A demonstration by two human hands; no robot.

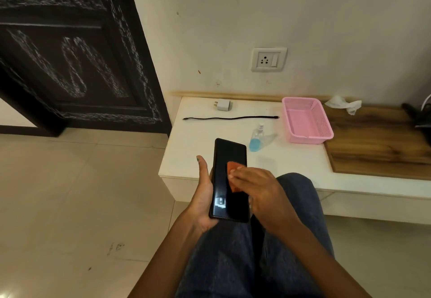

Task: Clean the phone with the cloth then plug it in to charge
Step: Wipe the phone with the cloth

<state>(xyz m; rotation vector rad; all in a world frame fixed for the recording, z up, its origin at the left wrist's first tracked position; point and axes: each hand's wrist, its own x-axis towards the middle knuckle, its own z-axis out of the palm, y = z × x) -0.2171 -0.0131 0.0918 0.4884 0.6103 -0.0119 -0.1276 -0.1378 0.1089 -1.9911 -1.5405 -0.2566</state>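
Phone (229, 181) sits screen-up in my left hand (203, 201), cupped around its edge above my lap, near side of the white shelf (233, 157). My right hand (261, 195) pinches the orange cloth (233, 167) against the glass, so I judge wiping is in hand. Charging comes next: on the shelf lie one adapter (223, 105) and one cable (231, 118); one wall socket (268, 60) above. One spray bottle (255, 138), one pink basket (305, 120).

Glossy glass, soft cloth, plastic and wood

The phone (229, 181) screen is glossy black, the cloth (233, 168) soft matt orange; the basket (305, 120) is perforated pink plastic, the bottle (256, 136) clear plastic, the board (382, 143) grained wood, the floor (70, 192) smooth tile.
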